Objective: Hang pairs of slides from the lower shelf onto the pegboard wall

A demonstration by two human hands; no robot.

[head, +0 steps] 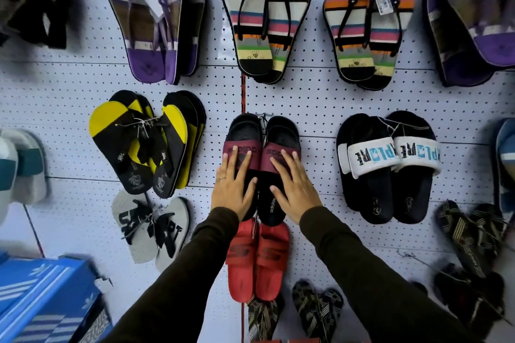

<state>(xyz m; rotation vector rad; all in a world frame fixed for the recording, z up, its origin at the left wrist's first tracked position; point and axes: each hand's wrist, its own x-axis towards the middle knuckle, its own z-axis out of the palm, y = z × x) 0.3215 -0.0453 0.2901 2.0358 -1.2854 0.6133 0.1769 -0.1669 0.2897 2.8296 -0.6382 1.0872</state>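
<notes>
Two dark sleeves reach up from below, and each hand lies open and flat, fingers spread, gripping nothing: the left hand [233, 189] presses the left slide, the right hand [296, 186] the right one. Beneath them the maroon-strapped black slides [263, 172] hang on the pegboard wall [315, 97], just above a red pair [257, 259], from a peg [263, 115] at their top. If the tie sits only on the peg's tip, letting go could drop the pair onto the red ones.
</notes>
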